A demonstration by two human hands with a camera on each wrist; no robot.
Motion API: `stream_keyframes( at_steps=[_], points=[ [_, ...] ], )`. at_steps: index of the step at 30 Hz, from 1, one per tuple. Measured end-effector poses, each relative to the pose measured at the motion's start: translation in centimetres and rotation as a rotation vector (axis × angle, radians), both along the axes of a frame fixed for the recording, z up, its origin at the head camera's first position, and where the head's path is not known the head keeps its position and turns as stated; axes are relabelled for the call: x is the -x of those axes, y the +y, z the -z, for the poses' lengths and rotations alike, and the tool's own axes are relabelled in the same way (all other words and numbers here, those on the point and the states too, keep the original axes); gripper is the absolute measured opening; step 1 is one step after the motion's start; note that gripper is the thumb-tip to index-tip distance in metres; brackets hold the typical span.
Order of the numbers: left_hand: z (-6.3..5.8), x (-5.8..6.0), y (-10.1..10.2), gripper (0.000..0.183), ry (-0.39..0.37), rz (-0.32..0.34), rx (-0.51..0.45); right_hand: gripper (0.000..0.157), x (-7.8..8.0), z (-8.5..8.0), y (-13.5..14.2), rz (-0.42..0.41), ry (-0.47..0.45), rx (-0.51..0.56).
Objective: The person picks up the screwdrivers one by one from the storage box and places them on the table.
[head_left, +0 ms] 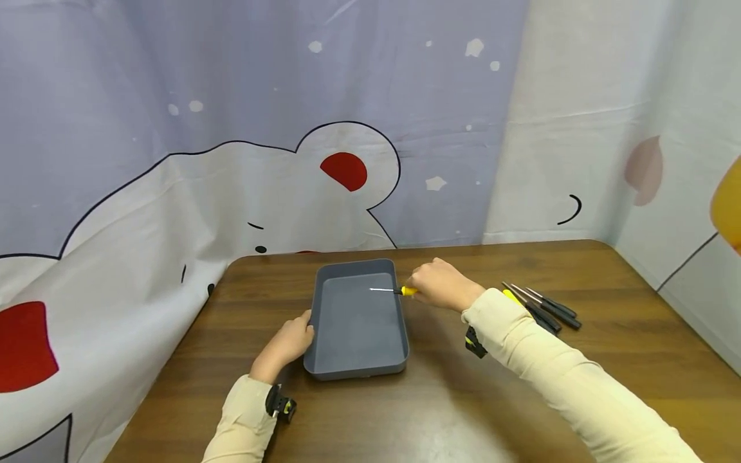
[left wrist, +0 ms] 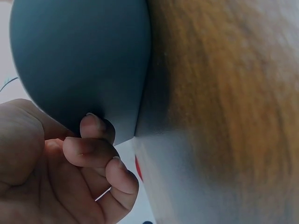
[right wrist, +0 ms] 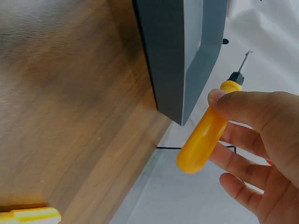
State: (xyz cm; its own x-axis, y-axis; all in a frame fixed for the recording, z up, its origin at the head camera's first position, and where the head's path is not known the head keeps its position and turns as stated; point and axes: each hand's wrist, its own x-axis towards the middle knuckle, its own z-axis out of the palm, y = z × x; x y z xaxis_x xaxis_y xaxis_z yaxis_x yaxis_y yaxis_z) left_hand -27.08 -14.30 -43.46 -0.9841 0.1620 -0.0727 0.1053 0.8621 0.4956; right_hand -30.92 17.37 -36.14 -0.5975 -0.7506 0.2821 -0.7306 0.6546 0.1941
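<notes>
A grey rectangular tray (head_left: 359,328) lies on the wooden table. At its left side my left hand (head_left: 291,337) grips the wall, thumb at the rim and fingers against the outside, as the left wrist view shows (left wrist: 88,158). Over the tray's right edge, my right hand (head_left: 440,283) holds a screwdriver (head_left: 408,291) with a yellow handle and black collar. Its thin metal shaft points left above the tray floor. In the right wrist view, thumb and fingers pinch the yellow handle (right wrist: 203,140).
Right of my right forearm lie several screwdrivers with black handles (head_left: 558,312). A yellow handle (head_left: 512,296) shows beside them, partly hidden by my sleeve. Behind the wooden table (head_left: 463,399) hangs a printed curtain (head_left: 243,83).
</notes>
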Motion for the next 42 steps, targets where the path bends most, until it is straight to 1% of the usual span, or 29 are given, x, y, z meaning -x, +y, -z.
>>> stream_keyframes(
  at_steps=[3,9,15,16,20,23,27,34,38,42],
  points=[
    [0.0,0.0,-0.1,0.051,-0.001,-0.001,-0.001,0.015,-0.4,0.2,0.9,0.015,-0.017,0.021],
    [0.0,0.0,-0.1,0.051,0.009,0.012,-0.001,0.014,-1.5,0.7,2.7,0.088,-0.127,0.101],
    [0.3,0.2,-0.1,0.051,0.004,0.016,0.001,0.022,-2.7,1.6,4.6,0.216,-0.216,0.178],
    [0.3,0.2,-0.1,0.051,0.000,0.015,-0.001,0.025,-2.8,1.7,4.9,0.240,-0.235,0.188],
    [0.3,0.2,-0.2,0.052,-0.003,0.012,-0.003,0.027,-3.6,2.5,6.0,0.338,-0.339,0.230],
    [0.2,0.2,-0.1,0.052,0.003,0.018,0.000,0.029,-4.1,3.2,6.7,0.392,-0.380,0.254],
    [0.1,0.1,-0.1,0.052,0.006,0.023,0.005,0.034,-4.7,4.0,7.4,0.428,-0.373,0.272],
    [0.0,0.0,-0.1,0.052,0.007,0.026,0.010,0.033,-5.4,4.9,8.5,0.439,-0.342,0.288],
    [-0.1,0.0,0.0,0.052,0.000,0.023,0.010,0.037,-5.7,5.3,8.9,0.453,-0.362,0.289],
    [-0.1,0.0,0.0,0.052,-0.004,0.022,0.010,0.036,-5.9,5.6,9.1,0.472,-0.357,0.274]
  ],
)
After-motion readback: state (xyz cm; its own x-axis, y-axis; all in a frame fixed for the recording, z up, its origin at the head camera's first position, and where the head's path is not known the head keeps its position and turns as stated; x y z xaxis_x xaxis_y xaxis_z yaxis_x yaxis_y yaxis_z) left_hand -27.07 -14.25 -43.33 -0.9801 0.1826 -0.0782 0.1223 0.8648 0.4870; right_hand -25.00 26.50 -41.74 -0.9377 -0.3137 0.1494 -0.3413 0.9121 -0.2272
